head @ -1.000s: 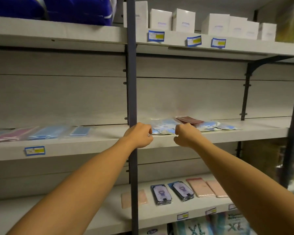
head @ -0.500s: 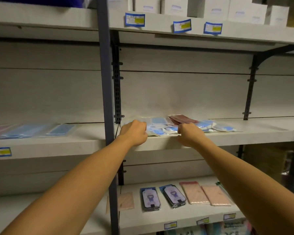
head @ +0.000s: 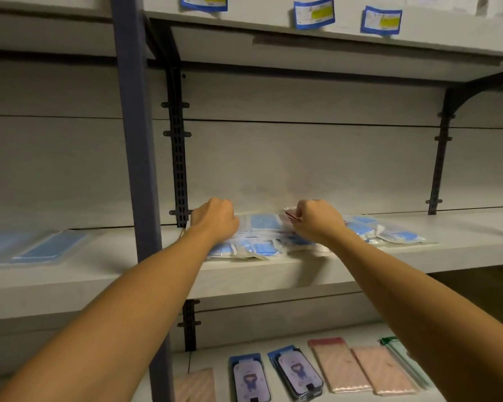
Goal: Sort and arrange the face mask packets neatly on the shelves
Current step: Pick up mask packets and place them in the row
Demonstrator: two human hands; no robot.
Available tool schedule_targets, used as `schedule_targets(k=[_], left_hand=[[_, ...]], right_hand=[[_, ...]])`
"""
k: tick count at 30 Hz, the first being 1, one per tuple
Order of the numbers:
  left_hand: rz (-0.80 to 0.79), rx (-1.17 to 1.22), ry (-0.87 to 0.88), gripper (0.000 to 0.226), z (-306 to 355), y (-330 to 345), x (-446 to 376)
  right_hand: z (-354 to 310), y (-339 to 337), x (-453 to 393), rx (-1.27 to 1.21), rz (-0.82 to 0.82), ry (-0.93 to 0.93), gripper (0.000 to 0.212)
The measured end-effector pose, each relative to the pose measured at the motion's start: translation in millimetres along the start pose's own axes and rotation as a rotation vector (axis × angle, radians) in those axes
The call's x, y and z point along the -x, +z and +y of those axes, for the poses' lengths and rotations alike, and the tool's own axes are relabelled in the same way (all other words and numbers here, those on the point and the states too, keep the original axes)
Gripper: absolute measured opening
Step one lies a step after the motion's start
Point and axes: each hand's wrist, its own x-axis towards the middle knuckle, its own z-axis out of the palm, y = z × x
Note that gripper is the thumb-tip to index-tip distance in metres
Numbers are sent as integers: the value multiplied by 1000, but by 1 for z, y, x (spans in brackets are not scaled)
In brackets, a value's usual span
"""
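A loose pile of clear packets with blue face masks (head: 262, 242) lies on the middle shelf (head: 273, 274), right of the dark upright post. My left hand (head: 215, 220) is curled, knuckles up, on the pile's left end; its fingertips are hidden. My right hand (head: 317, 220) is curled on the pile's middle and pinches a dark red mask packet (head: 291, 216) at its near edge. More blue packets (head: 389, 232) spread to the right of that hand.
A dark upright post (head: 137, 169) stands just left of my left arm. Blue mask packets (head: 47, 246) lie on the left shelf section. The lower shelf holds patterned blue packets (head: 273, 375) and pink packets (head: 360, 367). Price labels (head: 314, 13) hang on the upper shelf edge.
Both hands have reached further back over the pile, from the shelf's front edge onto the packets. The view has moved closer and to the right.
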Motion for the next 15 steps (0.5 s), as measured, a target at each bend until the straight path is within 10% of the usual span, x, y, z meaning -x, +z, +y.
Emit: schedule_targets(k=[15], left_hand=[[10,91,-153,26,-5,44,-70]], right_hand=[[13,39,-90,-36,-54,-62,27]])
